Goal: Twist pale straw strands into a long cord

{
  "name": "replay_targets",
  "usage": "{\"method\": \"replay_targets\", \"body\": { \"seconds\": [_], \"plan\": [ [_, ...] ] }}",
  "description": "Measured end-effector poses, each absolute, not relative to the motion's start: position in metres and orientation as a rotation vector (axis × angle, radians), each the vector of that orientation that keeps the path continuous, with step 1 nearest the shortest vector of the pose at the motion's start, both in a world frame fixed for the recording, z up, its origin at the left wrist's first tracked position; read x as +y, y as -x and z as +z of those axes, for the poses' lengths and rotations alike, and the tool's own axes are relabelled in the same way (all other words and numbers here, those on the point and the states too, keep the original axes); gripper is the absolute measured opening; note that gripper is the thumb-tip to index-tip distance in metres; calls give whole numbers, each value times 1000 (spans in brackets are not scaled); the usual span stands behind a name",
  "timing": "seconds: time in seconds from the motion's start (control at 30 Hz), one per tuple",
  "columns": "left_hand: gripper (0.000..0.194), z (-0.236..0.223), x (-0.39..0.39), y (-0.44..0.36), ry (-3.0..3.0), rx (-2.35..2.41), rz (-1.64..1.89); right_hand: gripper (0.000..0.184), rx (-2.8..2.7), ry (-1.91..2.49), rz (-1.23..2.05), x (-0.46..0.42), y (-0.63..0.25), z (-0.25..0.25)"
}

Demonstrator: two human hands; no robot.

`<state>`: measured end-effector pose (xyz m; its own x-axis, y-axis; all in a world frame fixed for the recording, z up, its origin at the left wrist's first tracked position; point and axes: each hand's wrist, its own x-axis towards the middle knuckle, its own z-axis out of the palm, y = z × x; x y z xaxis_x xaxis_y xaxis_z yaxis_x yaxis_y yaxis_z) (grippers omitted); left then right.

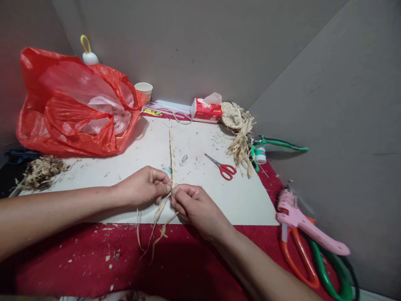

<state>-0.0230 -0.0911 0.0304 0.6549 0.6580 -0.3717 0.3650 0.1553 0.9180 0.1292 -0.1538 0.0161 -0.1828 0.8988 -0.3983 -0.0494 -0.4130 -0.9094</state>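
From the head view I see the left hand and the right hand close together, both pinching the straw strip by fingertips. It lies straight from the far edge of the white sheet toward the near edge, probably to avoid twisting; loose strands hang below the hands, maybe to remain separate. Scissors lie to its right, I think for easy reach. The red bag sits at the far left corner of the worktop, perhaps to leave elbow space. I count two hands, one strip, at least three strands, one red-handled scissors, one bag.
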Motion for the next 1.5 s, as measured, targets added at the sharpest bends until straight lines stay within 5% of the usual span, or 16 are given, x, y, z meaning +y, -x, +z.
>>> {"method": "replay_targets", "body": {
  "seconds": [0.67, 1.07, 1.33, 1.5],
  "plan": [
    [17, 35, -117, 17, -1380, 1020, 289, 31, -856, 1180, 1742, -161, -121, 10],
    [15, 52, -122, 17, -2447, 1148, 15, 34, -589, 1023, 1844, -165, -119, 11],
    [22, 62, -120, 11, -2588, 1132, -132, 24, -353, 953, 1856, -166, -118, 10],
    [39, 57, -124, 9, -2528, 1073, -84, 32, -410, 967, 1816, -167, -118, 9]
  ]
}}
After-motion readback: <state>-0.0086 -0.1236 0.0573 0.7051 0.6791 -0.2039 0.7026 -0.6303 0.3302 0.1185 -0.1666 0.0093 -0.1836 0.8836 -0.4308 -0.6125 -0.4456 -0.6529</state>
